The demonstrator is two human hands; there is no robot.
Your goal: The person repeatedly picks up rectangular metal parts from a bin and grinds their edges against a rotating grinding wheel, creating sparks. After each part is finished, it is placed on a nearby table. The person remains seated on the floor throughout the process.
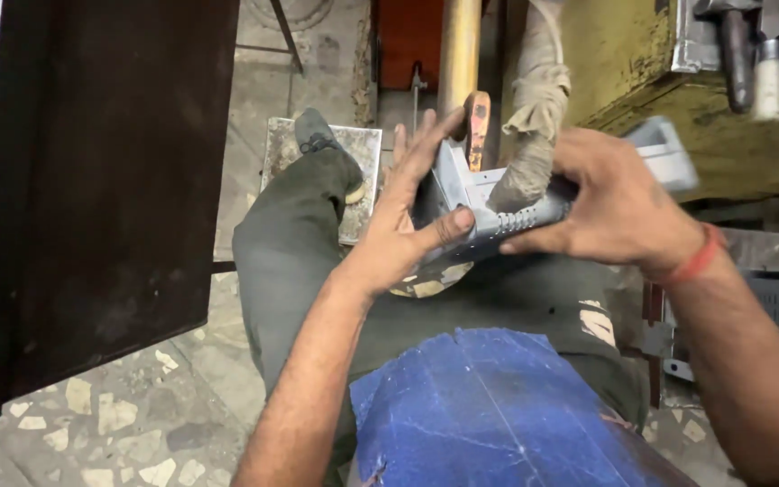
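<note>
While I look down over my lap, both hands meet on one part.
Left hand (407,212): fingers spread, thumb pressed on the bracket's end.
Right hand (619,203): fingers clamped over the bracket from the right.
Bracket (489,203): grey perforated metal, above my knee, against the cloth-wrapped lever (534,126).

The single head-worn camera is looking steeply down and slightly forward, sitting close above the left hand (407,216) and right hand (619,207), with the floor (119,424) lying beneath them.
</note>
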